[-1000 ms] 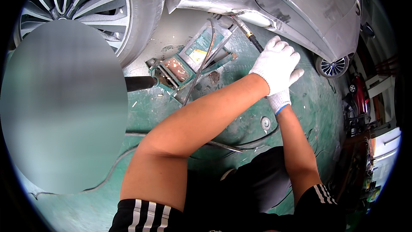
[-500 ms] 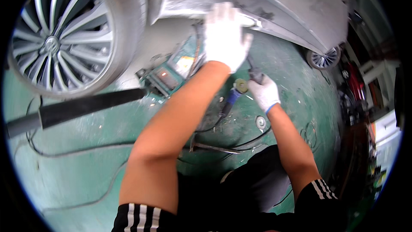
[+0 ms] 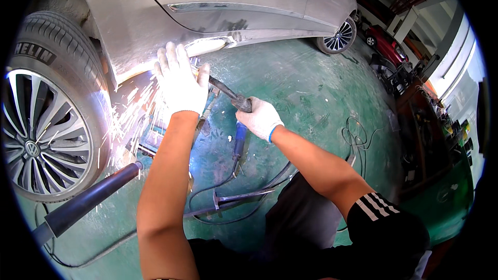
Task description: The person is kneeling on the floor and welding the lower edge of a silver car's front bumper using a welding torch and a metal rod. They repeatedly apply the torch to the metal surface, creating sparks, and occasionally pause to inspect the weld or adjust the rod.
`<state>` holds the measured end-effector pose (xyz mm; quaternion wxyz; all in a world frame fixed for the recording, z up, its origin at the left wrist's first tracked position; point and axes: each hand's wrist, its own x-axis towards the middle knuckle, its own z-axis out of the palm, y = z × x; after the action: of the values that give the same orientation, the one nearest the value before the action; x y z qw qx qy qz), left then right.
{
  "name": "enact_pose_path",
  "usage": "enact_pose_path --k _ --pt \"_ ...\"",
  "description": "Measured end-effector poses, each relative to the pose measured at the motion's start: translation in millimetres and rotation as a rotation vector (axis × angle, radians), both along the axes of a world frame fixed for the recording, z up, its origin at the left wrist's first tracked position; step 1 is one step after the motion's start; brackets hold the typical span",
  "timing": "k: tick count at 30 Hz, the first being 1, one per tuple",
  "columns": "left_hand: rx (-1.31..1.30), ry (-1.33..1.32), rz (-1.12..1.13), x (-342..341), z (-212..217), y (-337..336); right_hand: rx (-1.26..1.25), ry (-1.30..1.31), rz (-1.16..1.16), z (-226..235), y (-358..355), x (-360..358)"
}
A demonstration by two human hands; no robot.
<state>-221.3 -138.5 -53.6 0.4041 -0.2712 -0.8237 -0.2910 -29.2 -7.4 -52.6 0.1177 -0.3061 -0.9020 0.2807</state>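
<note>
My right hand [image 3: 259,117], in a white glove, is closed round the handle of a welding torch [image 3: 224,89]. The torch points up and left, its tip hidden behind my left hand [image 3: 181,85]. That hand is gloved too, held open with fingers stretched out, up against the lower edge of a grey car body [image 3: 150,26]. It cannot be told whether the palm touches the panel. Bright light and a spray of sparks [image 3: 132,109] come from behind my left hand, falling down and left. A shiny bare-metal strip [image 3: 207,45] runs along the sill beside my fingertips.
A car wheel [image 3: 49,129] stands at the left, with a dark tube [image 3: 96,197] below it. On the green floor lie a blue angle grinder [image 3: 239,141], a hammer [image 3: 244,196] and looped cables [image 3: 358,137]. A red car [image 3: 386,44] is far right.
A bright glow and sparks have appeared at the sill. The view has shifted, with the car's side showing more. The torch has come up, its front end now behind my left hand.
</note>
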Motion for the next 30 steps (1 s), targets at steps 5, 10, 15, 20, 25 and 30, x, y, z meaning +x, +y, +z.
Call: enact_pose_path --k 5,10,15,20,25,30 --pt "0.136 0.032 -0.201 6 2 -6 0.062 0.047 0.083 -2 4 -4" --pt "-0.209 0.020 -0.630 64 8 6 -0.055 0.044 0.028 -9 10 -1" --pt "-0.088 0.032 -0.777 93 17 22 0.859 -0.066 0.452 -33 53 5" --pt "-0.006 0.058 -0.742 87 20 23 0.372 -0.087 0.220 -25 57 2" --pt "-0.029 0.005 -0.693 77 19 19 -0.058 0.095 -0.024 0 22 8" --pt "-0.045 -0.012 -0.670 74 21 18 -0.098 0.111 -0.018 3 21 8"
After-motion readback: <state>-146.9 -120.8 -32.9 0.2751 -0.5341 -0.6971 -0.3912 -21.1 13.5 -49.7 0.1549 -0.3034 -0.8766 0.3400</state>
